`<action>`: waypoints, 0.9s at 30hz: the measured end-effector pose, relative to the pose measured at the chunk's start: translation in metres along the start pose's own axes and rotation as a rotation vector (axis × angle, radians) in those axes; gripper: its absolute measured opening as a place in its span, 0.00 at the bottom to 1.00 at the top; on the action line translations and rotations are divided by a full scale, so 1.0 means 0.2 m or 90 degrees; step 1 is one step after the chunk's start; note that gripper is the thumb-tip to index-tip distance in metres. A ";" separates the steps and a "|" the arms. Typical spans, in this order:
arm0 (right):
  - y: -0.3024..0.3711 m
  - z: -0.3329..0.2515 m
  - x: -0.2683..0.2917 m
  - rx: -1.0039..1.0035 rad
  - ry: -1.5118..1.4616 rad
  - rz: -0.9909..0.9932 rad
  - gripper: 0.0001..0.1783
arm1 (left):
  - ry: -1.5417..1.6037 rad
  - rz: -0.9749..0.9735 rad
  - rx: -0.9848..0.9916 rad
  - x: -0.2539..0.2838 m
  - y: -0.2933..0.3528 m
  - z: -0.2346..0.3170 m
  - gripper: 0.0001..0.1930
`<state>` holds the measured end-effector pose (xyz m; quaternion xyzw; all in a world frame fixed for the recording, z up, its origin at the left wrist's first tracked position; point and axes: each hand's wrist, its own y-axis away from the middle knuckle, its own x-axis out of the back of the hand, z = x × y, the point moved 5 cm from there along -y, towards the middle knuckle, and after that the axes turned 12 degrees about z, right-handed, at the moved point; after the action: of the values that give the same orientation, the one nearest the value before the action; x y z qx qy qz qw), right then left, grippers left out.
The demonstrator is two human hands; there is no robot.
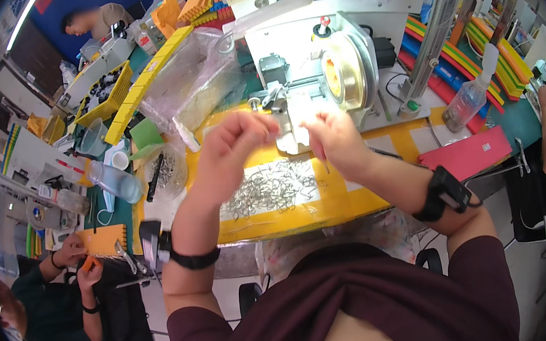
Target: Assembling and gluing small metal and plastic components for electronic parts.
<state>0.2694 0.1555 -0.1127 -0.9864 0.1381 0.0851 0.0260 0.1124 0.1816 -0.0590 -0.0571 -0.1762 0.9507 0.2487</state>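
Note:
Both hands are raised over the near side of the bench, in front of a white machine (304,34) with a round pale-gold wheel (343,72). My left hand (233,149) is closed, fingers curled and thumb pressed in, slightly blurred; what it pinches, if anything, is too small to make out. To its right, my right hand (336,141) pinches thumb and forefinger together beside the machine's brightly lit front. Anything between those fingertips cannot be made out either. Below the hands, many small thin metal pieces (272,187), like bent wire, lie scattered on a white patch of the yellow bench top (352,200).
On the left stand a clear bowl of small metal pieces (169,169), a black pen (155,177) and a clear jar (114,182). A red box (464,148) and a clear bottle (469,100) are at right. Other people sit on both sides.

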 end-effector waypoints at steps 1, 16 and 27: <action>-0.04 -0.01 -0.03 -0.015 -0.070 0.024 0.06 | 0.117 0.050 0.024 0.02 -0.05 0.02 0.05; -0.26 -0.01 -0.11 0.013 -0.116 0.084 0.06 | -0.485 0.227 -0.182 0.19 0.06 -0.16 0.25; -0.30 -0.03 -0.12 0.025 -0.122 0.084 0.06 | -0.543 0.179 -0.026 0.11 0.02 -0.28 0.38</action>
<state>0.2634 0.2194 -0.1010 -0.9619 0.2012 0.1775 0.0525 0.1029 0.2059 -0.1133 0.3120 -0.2721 0.9101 0.0207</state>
